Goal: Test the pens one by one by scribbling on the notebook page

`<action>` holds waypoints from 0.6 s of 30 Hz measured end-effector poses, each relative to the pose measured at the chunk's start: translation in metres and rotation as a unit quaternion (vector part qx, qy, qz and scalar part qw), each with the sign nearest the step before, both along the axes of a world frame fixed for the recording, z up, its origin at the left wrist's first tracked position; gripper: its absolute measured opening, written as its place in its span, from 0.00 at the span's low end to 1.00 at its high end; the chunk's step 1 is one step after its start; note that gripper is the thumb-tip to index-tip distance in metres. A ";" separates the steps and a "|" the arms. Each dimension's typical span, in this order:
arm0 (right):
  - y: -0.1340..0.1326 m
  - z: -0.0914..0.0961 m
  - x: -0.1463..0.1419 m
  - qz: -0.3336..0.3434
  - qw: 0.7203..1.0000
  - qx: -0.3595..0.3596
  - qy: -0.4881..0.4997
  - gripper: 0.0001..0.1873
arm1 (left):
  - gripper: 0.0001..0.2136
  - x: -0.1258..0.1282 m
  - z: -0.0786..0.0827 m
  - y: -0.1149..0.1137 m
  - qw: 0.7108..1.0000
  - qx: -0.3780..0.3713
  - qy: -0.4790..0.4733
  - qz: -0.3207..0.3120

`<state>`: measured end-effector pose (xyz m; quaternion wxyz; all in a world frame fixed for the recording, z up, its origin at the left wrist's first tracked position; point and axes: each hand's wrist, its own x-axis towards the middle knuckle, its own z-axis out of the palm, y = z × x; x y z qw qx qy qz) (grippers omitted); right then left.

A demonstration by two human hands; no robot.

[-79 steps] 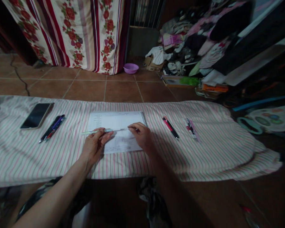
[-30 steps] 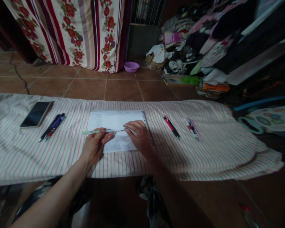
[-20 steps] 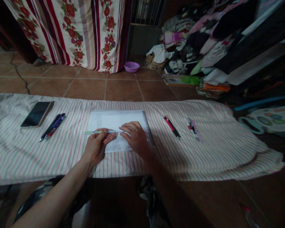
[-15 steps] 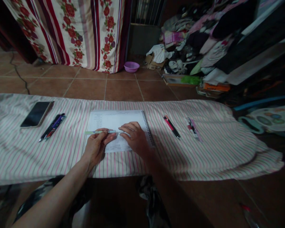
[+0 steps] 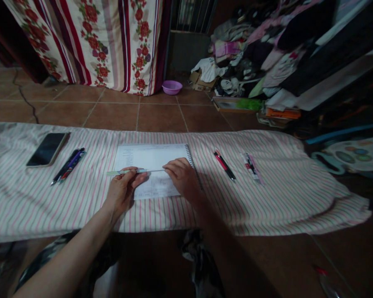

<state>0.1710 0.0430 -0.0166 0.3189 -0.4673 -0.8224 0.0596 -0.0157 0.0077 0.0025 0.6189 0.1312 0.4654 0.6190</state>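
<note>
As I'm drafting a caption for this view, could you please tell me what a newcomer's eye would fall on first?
Probably the floral curtain, its red roses and stripes filling much of the upper left. The purple bowl also stands out, on the tiled floor by the curtain's lower right corner. Nearer, the left hand and right hand hold a slim pale pen above the spiral notebook.

The light is dim. Brown floor tiles (image 5: 112, 118) with pale joints stretch behind the bench (image 5: 282, 213), which is draped in striped cloth (image 5: 279, 174). At the back hangs a striped floral curtain (image 5: 112, 41); to its right is a dark barred opening (image 5: 192, 16). A purple basin (image 5: 172, 87) sits by the hem, and clothes (image 5: 251, 54) lie heaped farther right.
</note>
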 end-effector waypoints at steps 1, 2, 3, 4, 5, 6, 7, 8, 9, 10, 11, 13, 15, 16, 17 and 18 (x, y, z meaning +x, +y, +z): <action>0.001 0.000 0.003 -0.009 1.000 0.002 0.000 0.09 | 0.06 -0.002 0.000 0.000 1.000 -0.001 0.001 0.005; 0.002 0.000 0.006 -0.018 1.000 0.005 -0.001 0.09 | 0.06 -0.004 0.000 0.001 1.000 -0.003 0.002 0.010; 0.003 0.000 0.009 -0.026 1.000 0.006 -0.001 0.09 | 0.06 -0.005 -0.001 0.001 1.000 -0.004 0.002 0.014; 0.004 0.000 0.011 -0.034 0.999 0.008 -0.002 0.09 | 0.06 -0.007 -0.001 0.001 1.000 -0.004 0.002 0.016; 0.005 0.000 0.013 -0.042 0.999 0.009 -0.003 0.09 | 0.06 -0.008 -0.002 0.002 1.000 -0.004 0.001 0.018; 0.006 -0.001 0.014 -0.049 0.999 0.009 -0.005 0.09 | 0.06 -0.010 -0.002 0.002 1.000 -0.002 0.000 0.020; 0.007 -0.001 0.015 -0.058 0.998 0.009 -0.006 0.09 | 0.06 -0.011 -0.003 0.002 1.000 -0.002 -0.002 0.021; 0.007 -0.001 0.014 -0.068 0.998 0.008 -0.008 0.09 | 0.06 -0.011 -0.003 0.002 1.000 -0.002 -0.003 0.022; 0.008 -0.001 0.013 -0.078 0.997 0.007 -0.010 0.10 | 0.06 -0.012 -0.004 0.002 1.000 -0.002 -0.005 0.024; 0.007 -0.001 0.011 -0.085 0.996 0.005 -0.012 0.10 | 0.06 -0.012 -0.004 0.002 1.000 -0.004 -0.005 0.025; 0.007 -0.001 0.008 -0.089 0.996 0.002 -0.016 0.09 | 0.06 -0.012 -0.003 0.001 1.000 -0.006 -0.006 0.026; 0.006 0.001 0.001 -0.091 0.996 -0.002 -0.023 0.10 | 0.06 -0.012 -0.003 0.000 1.000 -0.009 -0.006 0.026; 0.004 0.002 -0.007 -0.088 0.996 -0.005 -0.029 0.10 | 0.06 -0.012 -0.002 0.000 1.000 -0.009 -0.006 0.025; 0.003 0.002 -0.012 -0.086 0.996 -0.005 -0.033 0.10 | 0.06 -0.012 -0.001 -0.001 1.000 -0.009 -0.005 0.024; 0.001 0.003 -0.016 -0.086 0.995 -0.004 -0.040 0.09 | 0.06 -0.012 -0.001 -0.001 1.000 -0.009 -0.004 0.022; 0.000 0.003 -0.020 -0.086 0.995 -0.003 -0.050 0.08 | 0.06 -0.012 0.000 -0.001 1.000 -0.011 -0.004 0.019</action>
